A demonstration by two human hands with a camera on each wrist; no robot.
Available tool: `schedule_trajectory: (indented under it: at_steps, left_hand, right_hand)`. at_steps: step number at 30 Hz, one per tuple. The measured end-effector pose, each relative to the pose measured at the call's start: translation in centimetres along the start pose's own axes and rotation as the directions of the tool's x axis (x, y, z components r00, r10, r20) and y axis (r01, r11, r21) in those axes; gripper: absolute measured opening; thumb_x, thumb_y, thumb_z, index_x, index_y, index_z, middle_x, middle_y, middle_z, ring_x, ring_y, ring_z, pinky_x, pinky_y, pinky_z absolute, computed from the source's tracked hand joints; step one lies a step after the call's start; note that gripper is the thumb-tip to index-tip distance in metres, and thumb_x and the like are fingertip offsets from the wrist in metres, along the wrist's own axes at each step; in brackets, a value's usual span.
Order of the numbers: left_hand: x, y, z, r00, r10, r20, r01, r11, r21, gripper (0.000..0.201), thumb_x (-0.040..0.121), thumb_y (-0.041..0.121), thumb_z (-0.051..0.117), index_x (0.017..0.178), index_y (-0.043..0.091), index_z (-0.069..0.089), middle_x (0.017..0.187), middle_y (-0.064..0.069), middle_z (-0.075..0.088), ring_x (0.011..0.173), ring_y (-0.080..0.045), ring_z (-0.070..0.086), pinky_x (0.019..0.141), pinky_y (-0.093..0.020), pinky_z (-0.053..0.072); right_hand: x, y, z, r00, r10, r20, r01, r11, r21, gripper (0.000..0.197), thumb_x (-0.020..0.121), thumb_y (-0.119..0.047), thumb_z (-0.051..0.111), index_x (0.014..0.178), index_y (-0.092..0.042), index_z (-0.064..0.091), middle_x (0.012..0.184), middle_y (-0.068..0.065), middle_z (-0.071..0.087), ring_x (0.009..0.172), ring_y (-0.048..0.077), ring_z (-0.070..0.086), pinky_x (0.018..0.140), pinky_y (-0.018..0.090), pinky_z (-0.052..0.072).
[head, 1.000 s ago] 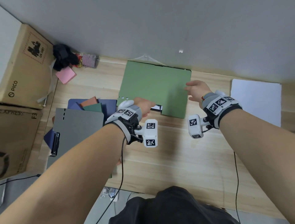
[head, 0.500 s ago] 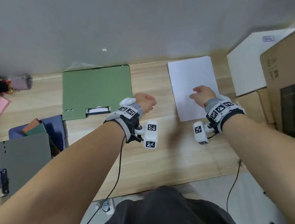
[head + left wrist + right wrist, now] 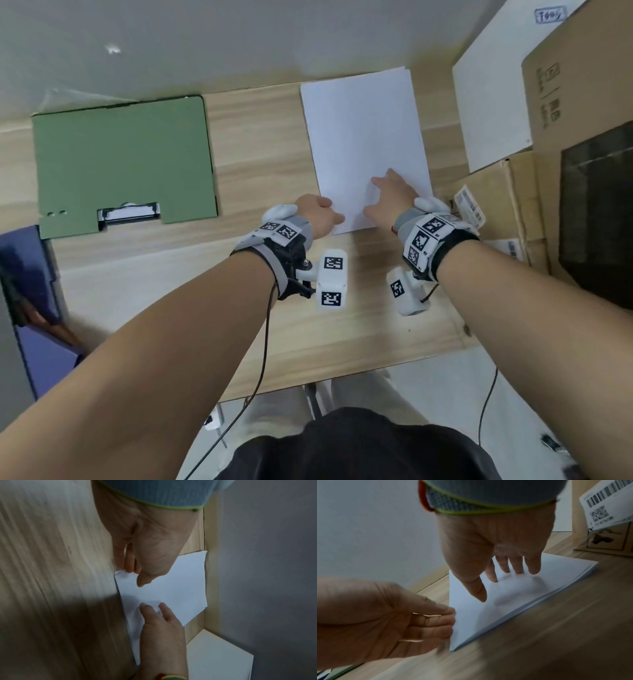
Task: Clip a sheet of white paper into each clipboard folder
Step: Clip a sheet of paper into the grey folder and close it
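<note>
A stack of white paper (image 3: 363, 137) lies on the wooden table at the back right. My left hand (image 3: 325, 214) is at its near left corner, and in the left wrist view the left hand (image 3: 135, 574) pinches that slightly raised corner between thumb and fingers. My right hand (image 3: 383, 185) rests on the stack with straight fingertips (image 3: 517, 569) pressing down. The green clipboard folder (image 3: 123, 161) lies closed to the left, its metal clip (image 3: 128, 212) at the near edge, well away from both hands.
Cardboard boxes (image 3: 507, 205) and a white board (image 3: 489, 96) crowd the right side next to the paper. A blue folder (image 3: 30, 274) lies at the far left. The wall runs just behind the table, and bare wood (image 3: 260, 154) separates folder and paper.
The view has swung right. Both hands left the green folder and moved to the paper stack; the left hand has come across to its near left corner, and the right hand now presses on it.
</note>
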State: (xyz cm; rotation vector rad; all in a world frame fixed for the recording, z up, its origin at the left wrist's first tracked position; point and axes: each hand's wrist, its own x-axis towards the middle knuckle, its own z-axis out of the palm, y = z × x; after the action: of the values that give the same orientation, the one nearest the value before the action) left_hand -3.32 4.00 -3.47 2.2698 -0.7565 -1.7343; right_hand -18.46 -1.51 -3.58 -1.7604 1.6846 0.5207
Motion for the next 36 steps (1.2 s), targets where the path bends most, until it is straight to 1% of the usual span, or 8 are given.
schedule_trajectory:
  at_steps: [4, 9, 14, 18, 25, 29, 33, 36]
  left_hand:
    - [0.4, 0.5, 0.4, 0.992, -0.010, -0.127, 0.008, 1.000, -0.015, 0.076, 0.081, 0.030, 0.077, 0.145, 0.011, 0.042, 0.135, -0.006, 0.055, 0.122, -0.028, 0.054, 0.104, -0.039, 0.044]
    - [0.8, 0.8, 0.8, 0.999, -0.045, 0.000, 0.044, 0.974, -0.223, 0.103, 0.066, 0.037, 0.081, 0.151, 0.015, 0.029, 0.135, -0.008, 0.056, 0.114, -0.027, 0.061, 0.099, -0.044, 0.051]
    - [1.3, 0.4, 0.5, 0.999, -0.032, 0.017, 0.035, 0.972, -0.231, 0.079, 0.081, 0.031, 0.078, 0.147, 0.019, 0.037, 0.131, -0.005, 0.057, 0.103, -0.028, 0.064, 0.086, -0.037, 0.054]
    - [1.5, 0.5, 0.5, 1.000, -0.008, 0.029, 0.016, 0.962, -0.273, 0.057, 0.083, 0.027, 0.077, 0.134, 0.020, 0.052, 0.125, -0.003, 0.059, 0.105, -0.024, 0.061, 0.092, -0.036, 0.053]
    - [2.4, 1.2, 0.7, 0.997, 0.052, -0.063, -0.072, 0.923, -0.377, 0.080, 0.067, 0.036, 0.085, 0.134, 0.006, 0.052, 0.124, -0.002, 0.066, 0.107, -0.023, 0.066, 0.096, -0.038, 0.053]
    - [3.2, 1.1, 0.5, 0.982, 0.150, -0.113, -0.163, 0.980, -0.110, 0.050, 0.071, 0.048, 0.072, 0.107, 0.014, 0.071, 0.096, 0.000, 0.074, 0.088, -0.024, 0.072, 0.086, -0.043, 0.057]
    - [2.7, 1.9, -0.5, 0.966, 0.232, -0.109, -0.180, 0.916, 0.358, 0.039, 0.073, 0.060, 0.056, 0.079, 0.023, 0.065, 0.071, 0.007, 0.066, 0.070, -0.024, 0.067, 0.077, -0.035, 0.056]
    - [0.9, 2.6, -1.5, 0.926, 0.356, -0.121, -0.299, 0.892, 0.338, 0.035, 0.076, 0.048, 0.058, 0.070, 0.014, 0.058, 0.063, 0.003, 0.054, 0.059, -0.023, 0.052, 0.062, -0.030, 0.045]
  right_hand:
    - [-0.1, 0.4, -0.2, 0.999, -0.013, 0.029, 0.012, 1.000, 0.012, 0.069, 0.090, -0.026, 0.057, 0.153, -0.023, 0.028, 0.165, -0.002, 0.004, 0.148, 0.022, 0.024, 0.111, 0.035, 0.033]
    - [-0.5, 0.2, -0.5, 0.999, -0.012, 0.035, 0.012, 1.000, 0.022, 0.068, 0.091, -0.025, 0.058, 0.153, -0.021, 0.030, 0.165, -0.001, 0.006, 0.147, 0.023, 0.025, 0.109, 0.035, 0.034]
    - [-0.7, 0.2, -0.7, 0.999, -0.024, 0.035, 0.024, 1.000, 0.011, 0.064, 0.090, -0.022, 0.057, 0.150, -0.020, 0.033, 0.165, 0.001, 0.006, 0.147, 0.023, 0.024, 0.108, 0.034, 0.035]
    - [-0.8, 0.3, -0.7, 0.999, -0.027, 0.044, 0.026, 0.999, 0.022, 0.065, 0.089, -0.020, 0.057, 0.150, -0.021, 0.032, 0.165, 0.000, 0.005, 0.147, 0.023, 0.024, 0.109, 0.034, 0.035]
    - [-0.8, 0.3, -0.5, 0.999, -0.021, 0.039, 0.019, 0.998, 0.053, 0.060, 0.086, -0.017, 0.059, 0.144, -0.017, 0.040, 0.164, 0.001, 0.007, 0.144, 0.025, 0.029, 0.108, 0.037, 0.037]
    - [-0.6, 0.7, -0.3, 0.999, -0.018, 0.035, 0.014, 0.996, 0.090, 0.069, 0.087, -0.022, 0.061, 0.150, -0.022, 0.033, 0.165, -0.002, 0.004, 0.148, 0.021, 0.023, 0.112, 0.034, 0.031]
    - [-0.5, 1.0, -0.7, 1.000, -0.003, 0.016, 0.000, 0.986, 0.170, 0.071, 0.087, -0.029, 0.063, 0.151, -0.021, 0.034, 0.163, 0.001, 0.015, 0.145, 0.022, 0.029, 0.113, 0.032, 0.029]
    - [-1.0, 1.3, -1.7, 0.993, 0.067, -0.102, -0.036, 0.959, 0.280, 0.071, 0.085, -0.034, 0.068, 0.147, -0.016, 0.037, 0.153, 0.008, 0.032, 0.137, 0.027, 0.039, 0.109, 0.035, 0.034]
